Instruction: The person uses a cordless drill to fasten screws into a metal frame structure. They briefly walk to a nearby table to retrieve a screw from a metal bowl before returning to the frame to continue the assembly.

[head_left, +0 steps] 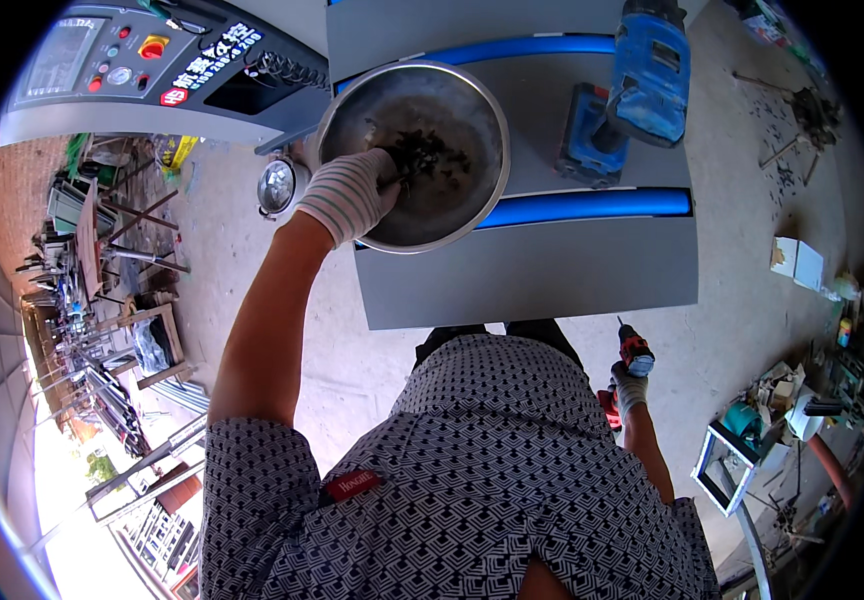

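My left hand [352, 195], in a striped knit glove, reaches over the near left rim of a round metal bowl [474, 200]. Its fingers curl down at a heap of small dark pieces [430, 155], probably screws; the fingertips are partly hidden, so what they pinch does not show. The bowl sits on a grey panelled surface [532, 285] with blue strips. Low at my right side, my gloved right hand [630, 388] is wrapped round the handle of a red and black cordless drill [636, 350]. A thin bit points forward from the drill.
A blue cordless power tool [652, 80] rests on the panelled surface, right of the bowl. At the far left is a control panel [122, 60] with buttons and a screen. A small metal pot [278, 188] stands on the floor. Frames and scrap line both sides.
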`<state>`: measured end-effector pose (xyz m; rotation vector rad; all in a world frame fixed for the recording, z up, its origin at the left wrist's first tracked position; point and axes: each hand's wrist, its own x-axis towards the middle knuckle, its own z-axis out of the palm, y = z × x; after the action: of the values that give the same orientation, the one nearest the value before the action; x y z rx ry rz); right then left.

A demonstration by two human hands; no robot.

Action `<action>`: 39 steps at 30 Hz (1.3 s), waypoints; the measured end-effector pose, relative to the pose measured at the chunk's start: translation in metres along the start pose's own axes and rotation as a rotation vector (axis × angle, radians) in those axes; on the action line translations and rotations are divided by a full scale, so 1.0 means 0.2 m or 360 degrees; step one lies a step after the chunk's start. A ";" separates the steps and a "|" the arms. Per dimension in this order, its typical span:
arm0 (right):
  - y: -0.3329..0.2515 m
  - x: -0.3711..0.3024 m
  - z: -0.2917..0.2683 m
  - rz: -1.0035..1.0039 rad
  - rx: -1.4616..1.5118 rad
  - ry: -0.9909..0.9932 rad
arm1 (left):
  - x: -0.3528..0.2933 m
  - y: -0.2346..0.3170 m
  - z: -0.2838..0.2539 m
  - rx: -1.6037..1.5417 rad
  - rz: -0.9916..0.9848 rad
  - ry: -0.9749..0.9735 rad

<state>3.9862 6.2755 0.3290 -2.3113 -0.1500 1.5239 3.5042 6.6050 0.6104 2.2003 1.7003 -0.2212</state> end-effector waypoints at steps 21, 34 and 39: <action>-0.08 -0.04 0.04 0.0014 -0.0163 -0.0029 | -0.11 0.01 0.03 -0.1432 -0.0086 0.0276; -0.12 -0.02 0.09 -0.0057 -0.0485 -0.0147 | -0.52 0.08 0.15 -0.2437 -0.0236 0.0968; -0.12 0.01 0.16 -0.0170 -0.0783 -0.0171 | -0.73 0.05 0.24 -0.3043 -0.0252 0.1055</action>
<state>3.9615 6.3054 0.3247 -2.5248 -0.7396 1.7029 3.4796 6.4534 0.6153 0.5971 1.1382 1.5268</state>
